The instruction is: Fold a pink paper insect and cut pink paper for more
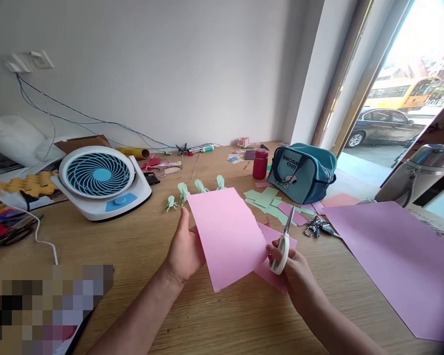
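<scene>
A sheet of pink paper (pixel 227 236) is held up over the wooden table in front of me. My left hand (pixel 187 246) grips it at the left edge, thumb raised and the other fingers hidden behind the sheet. White-handled scissors (pixel 281 254) are in my right hand (pixel 294 268), their blades pointing up and away. The fingertips of that hand also touch the sheet's right edge. Behind it, a second pink piece (pixel 276 281) shows partly, close to my right hand; whether it is held or lying down, I cannot tell.
Folded green paper figures (pixel 183 191) stand beyond the sheet. Green paper pieces (pixel 266 197) and keys (pixel 316 227) lie to the right, near a teal bag (pixel 305 172) and red bottle (pixel 260 165). A fan (pixel 101 180) stands left; large purple paper (pixel 399 266) covers the right side.
</scene>
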`<state>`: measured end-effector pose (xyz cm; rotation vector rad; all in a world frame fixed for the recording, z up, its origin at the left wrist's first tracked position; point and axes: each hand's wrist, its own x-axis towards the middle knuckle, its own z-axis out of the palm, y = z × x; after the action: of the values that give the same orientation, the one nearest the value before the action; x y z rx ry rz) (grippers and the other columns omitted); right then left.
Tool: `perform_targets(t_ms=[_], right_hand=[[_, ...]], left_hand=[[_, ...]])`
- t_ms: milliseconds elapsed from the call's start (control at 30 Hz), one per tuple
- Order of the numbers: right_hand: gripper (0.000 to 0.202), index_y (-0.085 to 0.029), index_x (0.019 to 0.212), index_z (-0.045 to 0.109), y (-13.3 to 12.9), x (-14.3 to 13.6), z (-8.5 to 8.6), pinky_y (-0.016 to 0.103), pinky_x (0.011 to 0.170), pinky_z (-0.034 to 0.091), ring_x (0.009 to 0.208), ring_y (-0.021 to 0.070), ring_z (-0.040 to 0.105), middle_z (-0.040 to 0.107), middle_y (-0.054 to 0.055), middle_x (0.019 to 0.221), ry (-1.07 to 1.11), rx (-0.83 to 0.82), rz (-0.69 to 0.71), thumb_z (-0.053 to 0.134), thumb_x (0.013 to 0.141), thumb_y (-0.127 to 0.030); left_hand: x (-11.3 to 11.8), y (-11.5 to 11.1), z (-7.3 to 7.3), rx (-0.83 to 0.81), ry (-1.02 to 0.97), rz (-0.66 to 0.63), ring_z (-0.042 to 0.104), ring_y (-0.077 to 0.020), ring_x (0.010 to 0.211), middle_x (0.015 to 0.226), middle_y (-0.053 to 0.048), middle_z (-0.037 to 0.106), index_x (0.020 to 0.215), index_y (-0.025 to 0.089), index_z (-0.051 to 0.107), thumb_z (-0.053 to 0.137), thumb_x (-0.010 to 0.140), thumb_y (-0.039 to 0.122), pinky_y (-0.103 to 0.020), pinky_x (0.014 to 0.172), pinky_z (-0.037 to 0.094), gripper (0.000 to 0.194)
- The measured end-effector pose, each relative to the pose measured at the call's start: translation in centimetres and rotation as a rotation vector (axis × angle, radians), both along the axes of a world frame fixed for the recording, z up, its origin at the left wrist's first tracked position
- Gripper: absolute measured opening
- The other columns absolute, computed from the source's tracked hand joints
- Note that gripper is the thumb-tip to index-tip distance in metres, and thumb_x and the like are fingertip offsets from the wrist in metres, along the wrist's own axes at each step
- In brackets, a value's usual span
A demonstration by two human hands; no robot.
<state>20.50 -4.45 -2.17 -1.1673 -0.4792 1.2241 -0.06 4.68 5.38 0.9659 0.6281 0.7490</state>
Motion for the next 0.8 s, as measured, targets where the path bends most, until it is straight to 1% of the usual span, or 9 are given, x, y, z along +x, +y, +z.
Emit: perform_targets(t_ms=[67,100,167,233,267,333,433,633,800], right_hand=[[0.037,-0.021,0.082,0.057,0.1,0.1,0.1,0.024,0.050,0.030,0.052,0.0095,0.038,0.049,-0.007,0.063,-0.010,0.027,-0.040,0.082,0.066,-0.044],[0.038,-0.021,0.082,0.057,0.1,0.2,0.1,0.024,0.051,0.032,0.054,0.0099,0.039,0.051,-0.006,0.065,-0.014,0.043,-0.055,0.083,0.065,-0.043],[0.038,-0.022,0.085,0.058,0.2,0.2,0.2,0.025,0.055,0.035,0.057,0.0109,0.043,0.054,-0.006,0.069,-0.023,0.066,-0.075,0.083,0.065,-0.043],[0.038,-0.023,0.089,0.059,0.2,0.3,0.3,0.025,0.057,0.036,0.060,0.0120,0.045,0.055,-0.005,0.072,-0.039,0.075,-0.098,0.082,0.066,-0.043],[0.038,-0.023,0.090,0.060,0.2,0.4,0.3,0.025,0.057,0.036,0.061,0.0125,0.046,0.055,-0.005,0.072,-0.053,0.080,-0.112,0.082,0.067,-0.044],[0.038,-0.023,0.091,0.061,0.1,0.5,0.5,0.026,0.058,0.037,0.065,0.0136,0.047,0.055,-0.003,0.074,-0.094,0.104,-0.124,0.081,0.068,-0.045],[0.037,-0.022,0.092,0.062,-0.1,0.6,1.2,0.027,0.061,0.040,0.070,0.0153,0.050,0.058,-0.001,0.079,-0.207,0.164,-0.069,0.079,0.071,-0.048],[0.036,-0.023,0.098,0.062,-0.5,1.7,2.6,0.031,0.070,0.047,0.080,0.0205,0.057,0.064,0.005,0.091,-0.581,0.251,0.074,0.059,0.085,-0.056],[0.029,-0.024,0.108,0.061,-0.5,3.1,1.9,0.033,0.070,0.045,0.079,0.0213,0.057,0.062,0.003,0.085,-0.922,0.251,0.148,0.048,0.092,-0.046]], left_hand=[[0.0,-0.5,0.0,-0.013,-0.106,-0.019,0.057,-0.0392,0.120,0.117,-0.013,0.070,0.124,0.018,0.062,0.044,0.066,0.091,-0.044,0.091,0.049,0.095],[0.1,-0.8,-0.1,0.002,-0.121,-0.011,0.056,-0.0382,0.121,0.119,-0.012,0.070,0.126,0.019,0.061,0.053,0.067,0.085,-0.043,0.091,0.048,0.088],[0.2,-1.3,-0.5,0.023,-0.063,0.019,0.059,-0.0347,0.118,0.118,-0.010,0.070,0.127,0.022,0.060,0.074,0.070,0.060,-0.039,0.088,0.050,0.069],[0.5,-1.7,-1.0,-0.004,0.002,0.049,0.063,-0.0315,0.112,0.117,-0.009,0.071,0.123,0.021,0.063,0.080,0.072,0.040,-0.036,0.085,0.051,0.057],[0.6,-1.9,-1.2,-0.023,0.005,0.070,0.064,-0.0303,0.111,0.116,-0.009,0.072,0.121,0.020,0.064,0.080,0.072,0.036,-0.035,0.085,0.052,0.053],[0.7,-2.0,-1.3,-0.049,-0.036,0.125,0.064,-0.0291,0.111,0.116,-0.008,0.072,0.119,0.020,0.066,0.079,0.074,0.036,-0.036,0.088,0.052,0.049],[0.6,-1.9,-0.5,-0.074,-0.081,0.178,0.064,-0.0297,0.113,0.115,-0.008,0.072,0.118,0.020,0.066,0.076,0.076,0.039,-0.038,0.092,0.053,0.048],[-1.4,-1.8,2.6,-0.063,-0.084,0.239,0.062,-0.0333,0.117,0.106,-0.006,0.076,0.113,0.022,0.070,0.070,0.079,0.044,-0.041,0.098,0.053,0.041],[-2.7,-1.8,4.4,-0.064,-0.121,0.311,0.060,-0.0332,0.121,0.104,-0.004,0.076,0.117,0.026,0.069,0.069,0.081,0.040,-0.041,0.099,0.053,0.039]])
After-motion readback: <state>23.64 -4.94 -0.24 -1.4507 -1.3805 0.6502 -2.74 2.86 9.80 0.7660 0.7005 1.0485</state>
